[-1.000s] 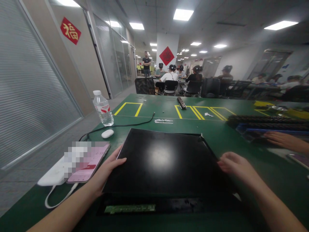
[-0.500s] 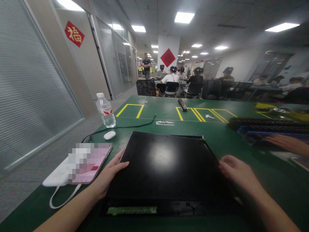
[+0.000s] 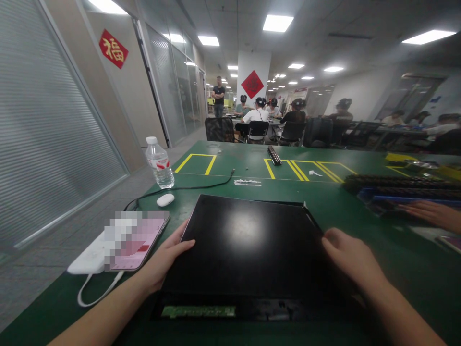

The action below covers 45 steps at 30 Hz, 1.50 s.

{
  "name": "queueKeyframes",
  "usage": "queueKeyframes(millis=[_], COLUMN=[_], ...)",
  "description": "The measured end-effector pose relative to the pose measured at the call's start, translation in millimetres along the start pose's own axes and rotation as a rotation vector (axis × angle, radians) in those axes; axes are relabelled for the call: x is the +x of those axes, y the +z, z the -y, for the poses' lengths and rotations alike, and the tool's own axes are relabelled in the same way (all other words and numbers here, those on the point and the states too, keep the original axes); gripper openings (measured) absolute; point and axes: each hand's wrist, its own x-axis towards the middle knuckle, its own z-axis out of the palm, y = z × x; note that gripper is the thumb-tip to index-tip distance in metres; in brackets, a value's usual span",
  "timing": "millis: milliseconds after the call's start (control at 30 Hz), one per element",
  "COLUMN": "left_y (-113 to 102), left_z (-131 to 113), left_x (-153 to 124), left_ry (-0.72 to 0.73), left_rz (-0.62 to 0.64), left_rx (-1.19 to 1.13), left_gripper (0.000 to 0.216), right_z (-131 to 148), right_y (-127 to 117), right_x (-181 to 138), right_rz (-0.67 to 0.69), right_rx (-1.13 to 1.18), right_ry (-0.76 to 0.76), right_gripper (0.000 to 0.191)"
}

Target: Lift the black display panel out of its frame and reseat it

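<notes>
A flat black LCD panel (image 3: 248, 254) lies in front of me on the green table, its glossy face up and reflecting a ceiling light. A narrow green circuit board (image 3: 198, 311) shows along the near edge. My left hand (image 3: 173, 254) grips the panel's left edge, thumb on top and fingers partly hidden beneath. At the right edge, my right hand (image 3: 347, 250) is closed with the thumb against the rim; its other fingers are mostly hidden. Behind the panel's far right corner, a strip of the dark frame shows.
Left of the panel are a phone (image 3: 144, 245), a white power bank (image 3: 86, 254), a white case (image 3: 165, 200), a cable (image 3: 201, 186) and a water bottle (image 3: 160, 166). Another person's hand (image 3: 434, 214) is at right, beside dark strips (image 3: 392, 185). Yellow tape (image 3: 300, 170) marks the far side.
My right hand has shifted slightly left and in against the panel's right edge. My left hand keeps its grip. The whole view has moved slightly.
</notes>
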Motion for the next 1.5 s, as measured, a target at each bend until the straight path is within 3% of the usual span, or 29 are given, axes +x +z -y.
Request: queueKeyframes(millis=[400, 633, 767, 1000, 1133, 1300, 1500], left_y=[-1.5, 2.9, 4.4, 1.1, -8.5, -32.4, -45.9], left_z=[1.8, 1.2, 1.9, 6.2, 10.7, 18.8, 24.1], left_x=[-0.7, -0.5, -2.4, -1.1, 7.7, 24.2, 33.9], left_ry=[0.025, 0.015, 0.032, 0.181, 0.271, 0.424, 0.449], left_rz=[0.035, -0.045, -0.023, -0.074, -0.078, -0.186, -0.193], left_rx=[-0.031, -0.047, -0.054, 0.002, 0.123, 0.508, 0.794], left_gripper=[0.096, 0.107, 0.107, 0.082, 0.077, 0.07, 0.063], right_z=[4.0, 6.8, 5.6, 4.7, 7.5, 6.4, 1.9], right_y=[7.8, 12.4, 16.1, 20.9, 23.5, 27.1, 29.7], right_x=[3.8, 4.1, 5.6, 3.7, 4.1, 7.9, 8.5], right_rz=[0.001, -0.018, -0.035, -0.043, -0.049, -0.068, -0.072], right_rx=[-0.148, -0.165, -0.174, -0.181, -0.203, -0.205, -0.18], right_ry=[0.012, -0.001, 0.019, -0.02, -0.013, -0.013, -0.071], right_gripper=[0.036, 0.038, 0.045, 0.052, 0.052, 0.053, 0.055])
